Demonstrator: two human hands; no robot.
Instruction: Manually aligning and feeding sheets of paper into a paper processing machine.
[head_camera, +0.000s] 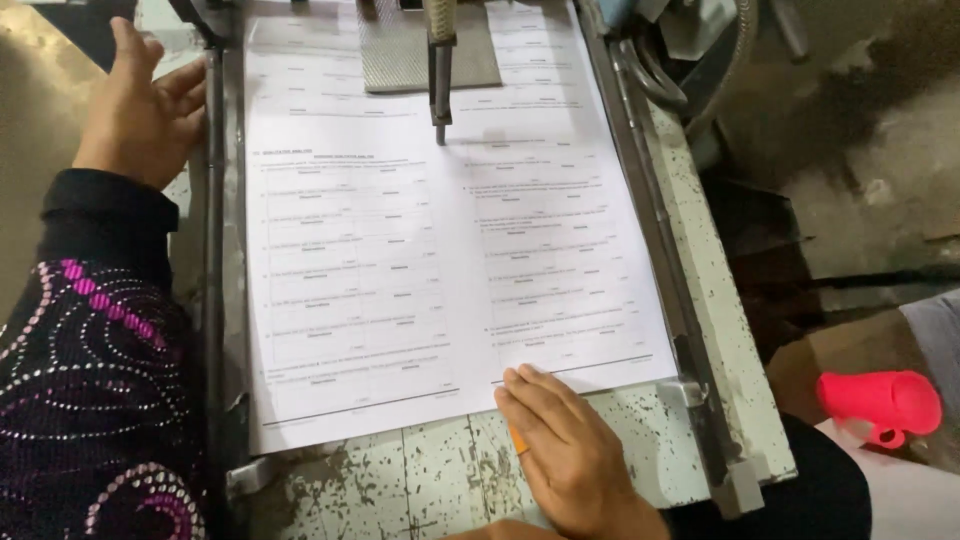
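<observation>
paper stack (440, 250): printed sheets lie flat on the worn painted desk (420, 480), left edge butted against the dark metal side rail (213, 250) so the stack sits square; far end runs under the ribbed metal clamp plate (400, 50)
right hand (570, 450): flat, palm down, fingertips on the near edge of the paper stack – looks like it pins the sheets so they don't slide; grip is open, fingers together, clamped on nothing
left hand (145, 105): beyond the side rail at the far left, fingers spread, resting by the rail – grip apart, holds nothing, likely bracing
vertical rod (440, 85): stands over the upper middle of the sheets, tip just above or on the paper, can't tell which
right guide bar (660, 260): runs along the stack's right edge, just beside it
pink cup (880, 405): off the desk at the right, on its side, well apart
</observation>
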